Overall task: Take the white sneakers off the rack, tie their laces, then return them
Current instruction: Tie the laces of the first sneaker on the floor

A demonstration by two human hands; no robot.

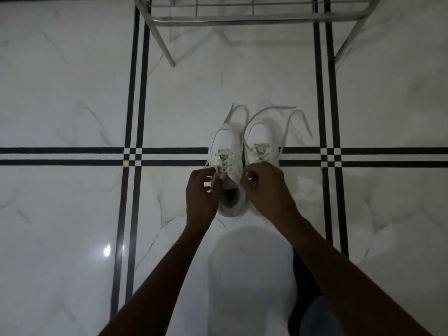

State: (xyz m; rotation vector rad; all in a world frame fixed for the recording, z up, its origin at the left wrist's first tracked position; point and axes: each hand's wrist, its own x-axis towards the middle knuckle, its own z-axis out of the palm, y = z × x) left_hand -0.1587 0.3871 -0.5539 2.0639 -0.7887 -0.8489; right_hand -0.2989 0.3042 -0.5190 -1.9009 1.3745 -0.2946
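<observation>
Two white sneakers stand side by side on the marble floor, toes pointing away from me. The left sneaker [225,151] has its opening toward me, between my hands. My left hand [202,194] pinches a lace end at that shoe's left side. My right hand [264,187] pinches the other lace end at its right side and covers the heel of the right sneaker [260,139]. The right sneaker's loose laces [288,122] trail out over the floor beyond the toes.
The metal shoe rack [242,18] stands at the top of the view, its legs resting on the floor. Black double stripes [72,156] cross the white tiles. My knee in dark cloth [312,311] shows at the bottom right.
</observation>
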